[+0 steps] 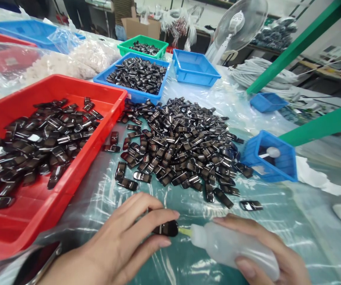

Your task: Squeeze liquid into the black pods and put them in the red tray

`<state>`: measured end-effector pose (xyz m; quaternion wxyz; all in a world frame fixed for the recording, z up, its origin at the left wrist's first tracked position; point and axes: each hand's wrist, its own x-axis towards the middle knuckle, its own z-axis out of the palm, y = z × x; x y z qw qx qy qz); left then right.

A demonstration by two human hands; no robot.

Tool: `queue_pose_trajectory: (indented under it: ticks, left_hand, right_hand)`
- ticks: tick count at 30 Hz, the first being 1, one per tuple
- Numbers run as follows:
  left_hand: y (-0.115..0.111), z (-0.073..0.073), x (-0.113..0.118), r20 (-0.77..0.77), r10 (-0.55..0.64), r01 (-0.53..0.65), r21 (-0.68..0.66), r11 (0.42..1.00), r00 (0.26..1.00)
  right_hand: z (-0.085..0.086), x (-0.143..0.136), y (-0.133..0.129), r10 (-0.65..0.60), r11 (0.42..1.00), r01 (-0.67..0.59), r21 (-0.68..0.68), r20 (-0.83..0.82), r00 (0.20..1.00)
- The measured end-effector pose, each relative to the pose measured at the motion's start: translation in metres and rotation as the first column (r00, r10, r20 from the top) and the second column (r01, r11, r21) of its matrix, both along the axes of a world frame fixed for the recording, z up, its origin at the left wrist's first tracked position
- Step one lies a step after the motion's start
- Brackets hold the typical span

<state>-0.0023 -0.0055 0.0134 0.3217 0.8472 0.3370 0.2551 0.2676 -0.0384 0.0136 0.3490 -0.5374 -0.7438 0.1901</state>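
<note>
In the lower middle of the head view, my left hand is closed on a small glossy black piece, held between fingers and thumb. My right hand is wrapped round a translucent white squeeze bottle, tilted on its side. Its thin yellowish tip points left and meets or nearly meets the end of the black piece. Just beyond both hands a large pile of similar black pieces lies on the plastic-covered green table. A single piece lies apart, beyond my right hand.
A red tray of black pieces stands at left. Behind the pile are a filled blue tray, a green tray and another blue tray. A blue bin and green bars are at right.
</note>
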Motion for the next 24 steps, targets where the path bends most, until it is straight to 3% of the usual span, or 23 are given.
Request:
queue_pose_trajectory:
  ticks: [9,13,15,19,24]
  left_hand:
    - [-0.001,-0.001,-0.001,-0.039,0.011,-0.01,0.042,0.999,0.999]
    - [-0.001,0.001,-0.001,-0.024,0.009,-0.009,0.025,1.0,1.0]
    - [-0.001,0.002,-0.001,-0.018,0.064,-0.064,0.006,0.998,0.998]
    - [0.001,-0.002,0.002,0.07,0.283,-0.278,-0.076,0.958,0.957]
    - [0.004,-0.009,0.007,0.095,0.422,-0.401,-0.18,0.898,0.902]
  right_hand:
    - [0.001,0.002,-0.001,-0.007,0.999,0.008,-0.039,0.03,1.0]
    - [0.004,0.001,0.002,0.025,0.997,-0.027,-0.077,-0.029,0.999]
    - [0.005,0.002,0.004,0.028,0.992,-0.036,-0.119,-0.068,0.997]
    - [0.0,0.001,0.012,-0.01,0.979,-0.012,-0.201,-0.105,0.994]
    - [-0.022,-0.013,0.025,-0.11,0.987,0.096,-0.126,-0.106,0.988]
